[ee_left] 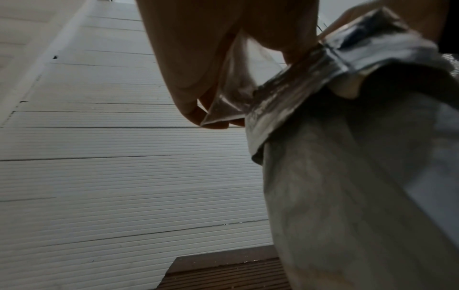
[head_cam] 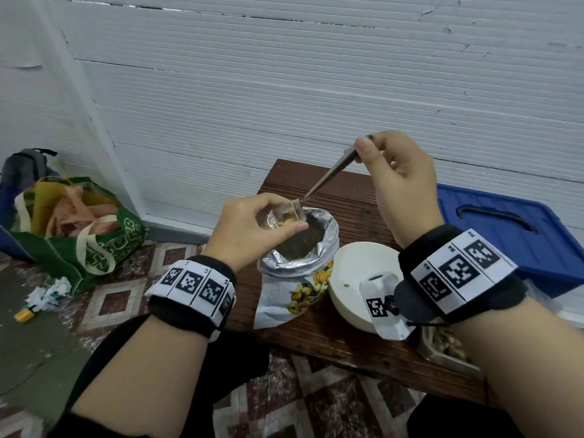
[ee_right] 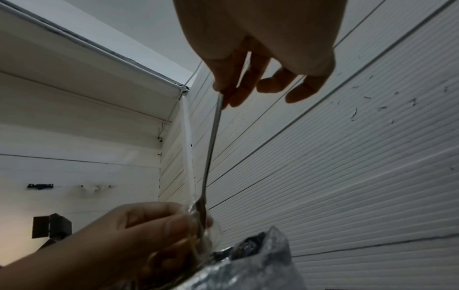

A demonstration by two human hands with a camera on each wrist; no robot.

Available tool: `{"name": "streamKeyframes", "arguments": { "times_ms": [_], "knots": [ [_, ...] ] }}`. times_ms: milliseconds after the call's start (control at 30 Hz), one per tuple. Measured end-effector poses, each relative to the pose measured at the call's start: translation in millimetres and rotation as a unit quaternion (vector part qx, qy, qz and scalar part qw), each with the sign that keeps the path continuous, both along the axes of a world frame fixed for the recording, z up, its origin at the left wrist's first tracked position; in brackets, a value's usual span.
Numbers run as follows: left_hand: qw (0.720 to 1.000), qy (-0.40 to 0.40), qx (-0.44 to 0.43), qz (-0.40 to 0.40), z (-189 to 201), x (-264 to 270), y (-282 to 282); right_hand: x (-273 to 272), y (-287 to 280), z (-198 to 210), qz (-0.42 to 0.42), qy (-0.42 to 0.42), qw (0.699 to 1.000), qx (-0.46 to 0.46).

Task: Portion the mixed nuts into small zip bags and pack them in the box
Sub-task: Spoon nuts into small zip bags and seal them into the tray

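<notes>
Left hand [head_cam: 252, 227] pinching a small clear zip bag [head_cam: 286, 216] by its mouth, thumb and fingers curled on the rim, just above the open top of a large foil nut pouch [head_cam: 300, 254]; nuts visible inside the small bag; right hand [head_cam: 398, 175] raised higher, thumb and fingers curled round the handle of a metal spoon [head_cam: 328, 177], bowl end angled down into the small bag's mouth; foil pouch standing upright on the dark wooden worktop [head_cam: 347, 197], rim rolled outward, printed nuts on its front; white bowl [head_cam: 357, 267] just right of the pouch; metal tray [head_cam: 442, 349] holding nuts at the near right edge, partly hidden by the right wrist; blue plastic lid [head_cam: 505, 222] beyond it to the right; green shopping bag [head_cam: 79, 235] on the tiled floor at left.
</notes>
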State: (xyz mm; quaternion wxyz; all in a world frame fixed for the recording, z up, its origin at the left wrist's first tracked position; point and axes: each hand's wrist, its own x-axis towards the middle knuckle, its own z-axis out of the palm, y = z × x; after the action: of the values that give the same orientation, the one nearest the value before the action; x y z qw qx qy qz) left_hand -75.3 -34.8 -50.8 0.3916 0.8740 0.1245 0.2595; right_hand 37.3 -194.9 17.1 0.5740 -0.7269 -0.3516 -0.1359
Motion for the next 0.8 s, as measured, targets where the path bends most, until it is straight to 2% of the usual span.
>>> {"name": "streamKeyframes", "arguments": {
  "times_ms": [167,267,367,500,667,733,800],
  "knots": [
    [0.998,-0.004,-0.069,0.012,3.1,-2.4,2.1,3.0,-8.7,6.0,-0.011,-0.087,0.995,0.040],
    [0.996,0.008,-0.083,0.011,1.8,-5.6,7.4,10.9,-15.1,5.0,-0.059,-0.059,0.994,0.070],
    [0.996,0.020,-0.083,0.010,1.1,-7.1,9.7,15.0,-17.2,-3.0,-0.085,-0.043,0.994,0.046],
    [0.996,0.024,-0.081,0.006,2.5,-7.2,8.3,5.8,-9.0,-23.2,-0.040,-0.112,0.991,-0.064],
    [0.997,0.036,-0.067,0.009,2.6,-7.0,10.7,-7.1,-0.9,-61.8,-0.011,-0.218,0.946,-0.241],
    [0.997,0.040,-0.065,0.009,2.6,-7.2,11.8,-10.8,0.3,-71.7,-0.006,-0.198,0.940,-0.279],
    [0.997,0.044,-0.062,0.007,2.4,-6.9,12.1,-12.5,1.7,-70.8,0.006,-0.120,0.949,-0.291]
  ]
}}
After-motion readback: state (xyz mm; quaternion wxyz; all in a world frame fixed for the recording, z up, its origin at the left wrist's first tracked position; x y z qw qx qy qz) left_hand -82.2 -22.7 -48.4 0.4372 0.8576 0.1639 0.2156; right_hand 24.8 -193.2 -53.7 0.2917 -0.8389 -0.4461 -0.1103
